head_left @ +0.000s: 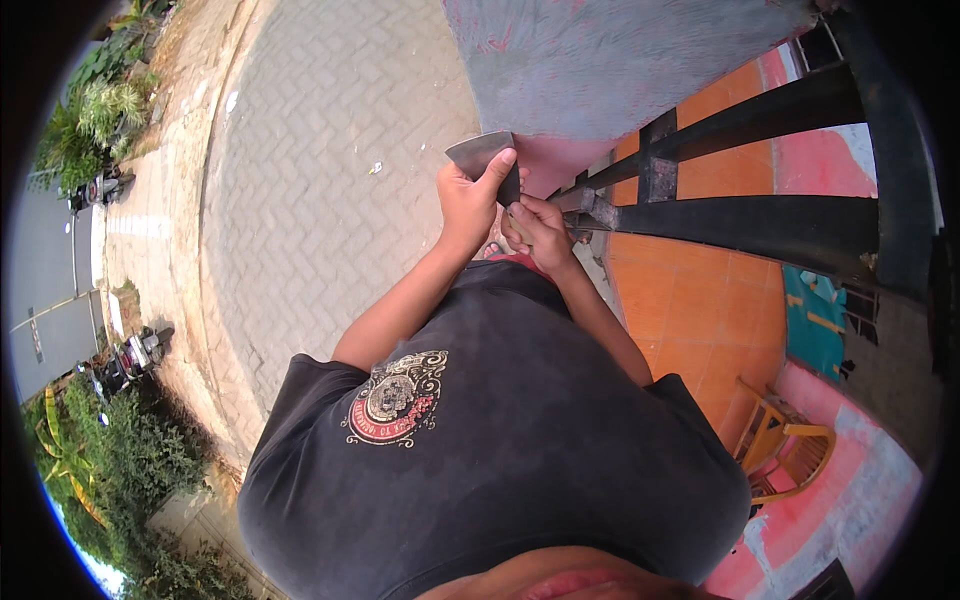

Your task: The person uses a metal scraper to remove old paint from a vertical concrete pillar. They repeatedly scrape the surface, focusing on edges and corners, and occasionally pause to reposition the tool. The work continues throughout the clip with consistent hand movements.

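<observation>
Head view: our hands are both closed on a flat scraper [478, 152], out in front of our dark shirt [540, 400]. Our left hand [466, 208] grips the broad dark blade, thumb laid along its face, while our right hand [541, 237] wraps the handle just beside it. The scraper is near the grey-and-pink wall [600, 65]; we cannot tell whether they touch. Black metal bars [740, 225] stretch rightward over orange tiles [690, 300], and grey paving [330, 150] lies to our left.
</observation>
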A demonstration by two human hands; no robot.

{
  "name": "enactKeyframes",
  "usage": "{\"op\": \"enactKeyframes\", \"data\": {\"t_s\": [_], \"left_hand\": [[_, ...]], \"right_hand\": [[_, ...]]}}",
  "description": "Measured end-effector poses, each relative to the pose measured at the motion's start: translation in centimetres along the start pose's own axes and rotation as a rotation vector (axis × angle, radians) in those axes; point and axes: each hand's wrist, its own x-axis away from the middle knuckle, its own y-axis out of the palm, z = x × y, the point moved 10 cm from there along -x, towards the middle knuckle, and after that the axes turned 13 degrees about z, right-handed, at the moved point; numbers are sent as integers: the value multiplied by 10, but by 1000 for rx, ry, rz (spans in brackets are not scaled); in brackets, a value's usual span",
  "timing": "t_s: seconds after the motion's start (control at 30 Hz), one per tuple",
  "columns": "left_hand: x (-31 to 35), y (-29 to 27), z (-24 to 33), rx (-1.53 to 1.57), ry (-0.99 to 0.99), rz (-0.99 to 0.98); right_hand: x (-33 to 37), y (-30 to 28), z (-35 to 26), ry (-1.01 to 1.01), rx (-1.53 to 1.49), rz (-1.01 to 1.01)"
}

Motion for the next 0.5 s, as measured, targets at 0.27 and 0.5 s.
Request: {"op": "enactKeyframes", "data": {"t_s": [0.27,0.5], "left_hand": [[0,-1,-2,10,-19,19],[-2,-3,-7,0,-32,47]], "right_hand": [[1,0,-3,-4,-2,15],[-3,6,-5,-28,-46,-69]]}}
